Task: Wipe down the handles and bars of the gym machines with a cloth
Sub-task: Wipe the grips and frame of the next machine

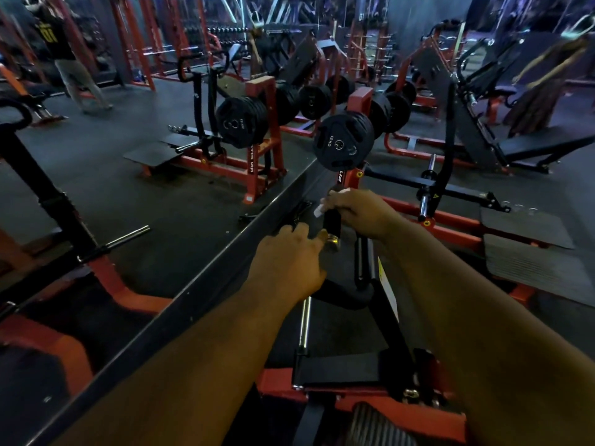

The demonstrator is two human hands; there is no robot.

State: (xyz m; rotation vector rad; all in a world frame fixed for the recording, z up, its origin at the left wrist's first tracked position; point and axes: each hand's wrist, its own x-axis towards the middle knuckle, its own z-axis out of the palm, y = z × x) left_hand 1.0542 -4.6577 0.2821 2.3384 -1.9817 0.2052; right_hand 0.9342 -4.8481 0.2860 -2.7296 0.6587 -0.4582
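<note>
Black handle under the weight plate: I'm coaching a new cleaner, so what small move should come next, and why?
Probably slide the right hand with the white cloth down the black handle toward its metal end cap, which the left hand steadies; that lower stretch looks uncovered.

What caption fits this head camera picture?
Right hand wipes a black handle with a white cloth; left hand steadies its end.
</note>
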